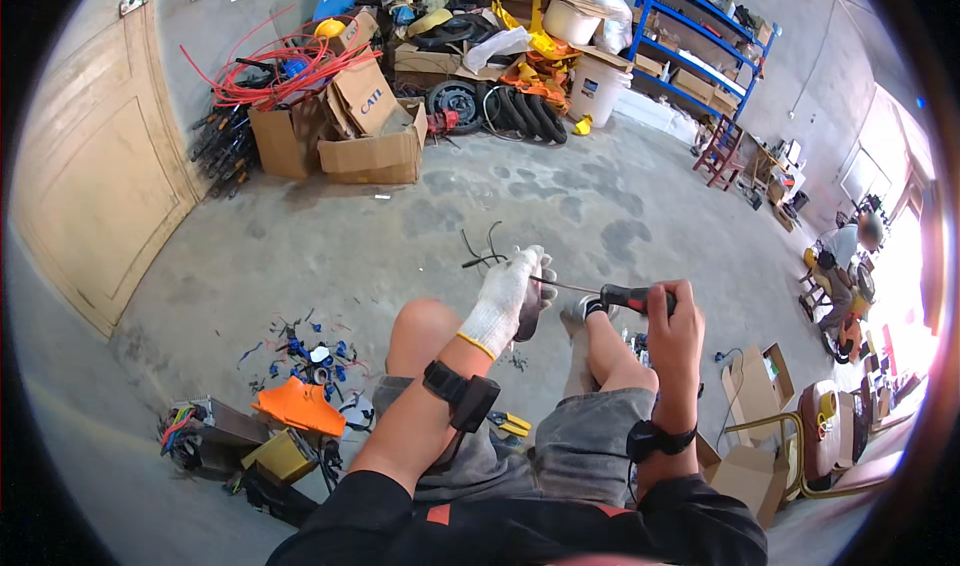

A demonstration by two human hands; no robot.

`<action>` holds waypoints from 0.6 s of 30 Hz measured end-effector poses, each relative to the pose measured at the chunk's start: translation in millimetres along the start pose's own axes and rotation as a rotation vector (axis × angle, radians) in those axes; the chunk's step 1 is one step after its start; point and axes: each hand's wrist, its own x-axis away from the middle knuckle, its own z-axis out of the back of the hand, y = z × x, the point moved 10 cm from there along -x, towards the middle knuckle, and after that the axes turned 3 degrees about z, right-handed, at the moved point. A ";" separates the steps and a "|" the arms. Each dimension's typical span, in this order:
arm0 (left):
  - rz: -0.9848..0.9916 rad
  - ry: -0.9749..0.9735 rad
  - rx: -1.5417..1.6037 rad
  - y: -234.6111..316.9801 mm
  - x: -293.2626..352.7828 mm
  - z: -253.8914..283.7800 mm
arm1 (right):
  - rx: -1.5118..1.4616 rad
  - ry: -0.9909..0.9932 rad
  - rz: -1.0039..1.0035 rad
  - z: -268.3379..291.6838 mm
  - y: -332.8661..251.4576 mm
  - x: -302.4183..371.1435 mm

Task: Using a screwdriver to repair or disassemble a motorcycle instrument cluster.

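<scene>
My left hand point(506, 288), in a white knit glove, is closed around a dark, rounded part point(529, 316) whose kind I cannot make out. Thin black cables point(483, 260) stick out past the far side of the glove, apparently from that part. Bare, my right hand point(677, 318) grips the black and red handle of a screwdriver point(624, 297). Its shaft points left, and the tip meets the dark part at the gloved fingers; the exact contact spot is hidden. Yellow-handled pliers point(511, 424) lie below, between my legs.
Blue and black scraps point(310, 359) litter the floor at left, near an orange plastic piece point(298, 406) and a metal box point(217, 428). Cardboard boxes point(372, 158) and tyres point(527, 116) are piled at the back. A chair point(800, 446) stands at right; another person point(843, 256) sits farther off.
</scene>
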 end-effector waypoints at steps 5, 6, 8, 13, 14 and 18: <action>0.050 0.091 0.087 -5.4 -3.8 10.7 | -0.461 0.016 0.382 4.3 -52.2 16.8; 0.042 0.080 0.082 -1.9 2.4 6.2 | -0.403 -0.078 0.428 0.2 -54.7 14.7; 0.040 0.069 0.079 0.2 4.1 4.3 | -0.366 -0.133 0.418 -1.7 -56.6 10.0; -0.005 0.026 -0.043 7.3 1.8 0.8 | -0.257 0.036 0.079 8.0 -21.0 -11.1; -0.003 0.027 -0.041 5.0 1.5 1.7 | -0.139 -0.001 -0.050 3.6 -2.5 -15.0; -0.008 0.024 -0.027 2.4 1.2 0.9 | -0.137 0.019 0.098 3.3 -14.3 -4.6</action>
